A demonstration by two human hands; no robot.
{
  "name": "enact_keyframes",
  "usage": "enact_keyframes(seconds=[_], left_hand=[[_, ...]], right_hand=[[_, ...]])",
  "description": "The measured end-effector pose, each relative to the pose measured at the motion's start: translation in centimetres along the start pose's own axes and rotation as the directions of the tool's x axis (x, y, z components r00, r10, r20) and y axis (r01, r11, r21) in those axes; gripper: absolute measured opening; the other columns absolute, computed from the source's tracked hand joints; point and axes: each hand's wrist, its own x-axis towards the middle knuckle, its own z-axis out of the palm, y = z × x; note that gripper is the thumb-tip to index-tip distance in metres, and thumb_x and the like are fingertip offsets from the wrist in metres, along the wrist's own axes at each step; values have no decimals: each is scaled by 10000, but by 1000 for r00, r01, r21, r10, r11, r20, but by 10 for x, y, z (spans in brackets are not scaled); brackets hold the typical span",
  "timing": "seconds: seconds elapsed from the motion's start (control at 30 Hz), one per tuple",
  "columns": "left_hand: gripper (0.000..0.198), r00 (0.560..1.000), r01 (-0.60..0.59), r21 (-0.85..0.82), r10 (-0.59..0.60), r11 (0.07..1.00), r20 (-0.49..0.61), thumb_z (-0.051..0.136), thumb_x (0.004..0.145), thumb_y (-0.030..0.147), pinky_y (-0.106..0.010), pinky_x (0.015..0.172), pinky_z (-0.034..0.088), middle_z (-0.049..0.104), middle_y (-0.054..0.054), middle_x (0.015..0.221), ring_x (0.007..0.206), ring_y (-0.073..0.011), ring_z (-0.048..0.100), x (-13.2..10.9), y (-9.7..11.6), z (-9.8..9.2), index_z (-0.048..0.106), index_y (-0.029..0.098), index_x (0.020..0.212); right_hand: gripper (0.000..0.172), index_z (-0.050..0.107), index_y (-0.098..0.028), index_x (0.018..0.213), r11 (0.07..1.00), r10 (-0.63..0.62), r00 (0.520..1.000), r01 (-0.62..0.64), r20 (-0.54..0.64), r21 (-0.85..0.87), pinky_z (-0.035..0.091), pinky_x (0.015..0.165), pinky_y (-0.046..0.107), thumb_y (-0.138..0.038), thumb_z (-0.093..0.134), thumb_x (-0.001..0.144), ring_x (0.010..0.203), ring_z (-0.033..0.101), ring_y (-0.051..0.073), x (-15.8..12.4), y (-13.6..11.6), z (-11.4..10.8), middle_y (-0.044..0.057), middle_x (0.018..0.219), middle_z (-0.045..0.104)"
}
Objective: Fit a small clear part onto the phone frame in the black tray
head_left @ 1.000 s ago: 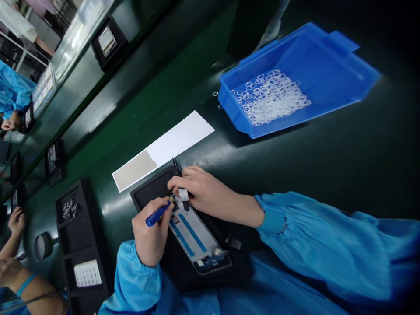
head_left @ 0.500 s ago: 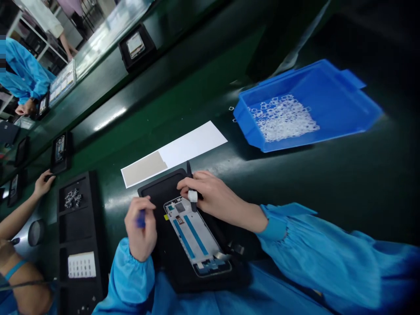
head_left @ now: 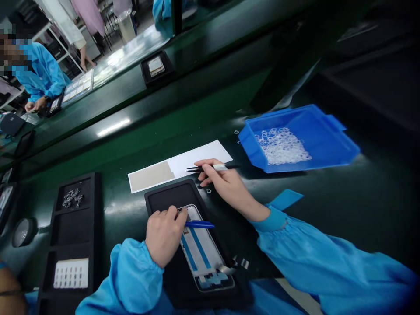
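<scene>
My left hand is closed round a blue pen-like stick, which points right across the upper part of an open phone frame. The frame shows two blue strips and lies in a black tray. Beyond the tray's right edge, my right hand grips black tweezers with a white band. Their tips point left over a white and beige paper strip. A tiny white ring lies on the bench just below my right fingers.
A blue bin of small clear rings stands at the right. On the left is a black compartment tray with small metal parts and a white sheet of pieces. A round container sits farther left. A co-worker sits across the bench.
My right hand has moved up and right off the phone frame, its tweezers turning from upright to level. My left hand has come down onto the frame's upper end with the blue stick.
</scene>
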Motion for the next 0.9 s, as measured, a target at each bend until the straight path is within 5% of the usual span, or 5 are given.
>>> enact_keyframes(seconds=[0.2, 0.43, 0.67, 0.9], left_hand=[[396, 976, 219, -121, -216, 968, 38, 593, 939, 306, -282, 622, 549, 579, -57, 1265, 830, -204, 679, 41, -35, -3, 548, 312, 1332], [511, 966, 233, -83, -222, 969, 130, 665, 887, 313, -427, 688, 605, 475, -75, 1434, 862, -291, 693, 57, -45, 8, 521, 321, 1377], [515, 970, 229, -118, -217, 966, 111, 675, 874, 254, -423, 694, 607, 476, -117, 1423, 857, -285, 695, 55, -45, 10, 536, 319, 1366], [527, 965, 254, -149, -240, 956, 106, 687, 858, 223, -438, 717, 609, 489, -105, 1416, 866, -287, 695, 56, -45, 10, 550, 332, 1355]], right_hand=[[494, 675, -161, 860, 981, -22, 1000, 25, 20, -191, 509, 586, 299, -640, 557, 841, 644, 630, 230, 32, -1, 11, 55, 743, 646], [148, 580, -190, 771, 961, -29, 998, 13, -56, -277, 457, 615, 286, -300, 663, 824, 658, 660, 245, 39, -1, 31, 12, 658, 644], [174, 565, -200, 762, 978, 33, 999, -39, -34, -204, 512, 623, 288, -315, 672, 838, 729, 691, 264, 38, 5, 33, 24, 699, 666], [479, 551, -199, 761, 998, 62, 994, -63, -87, -11, 551, 601, 322, -657, 692, 762, 714, 688, 290, 42, 10, 32, 64, 686, 656]])
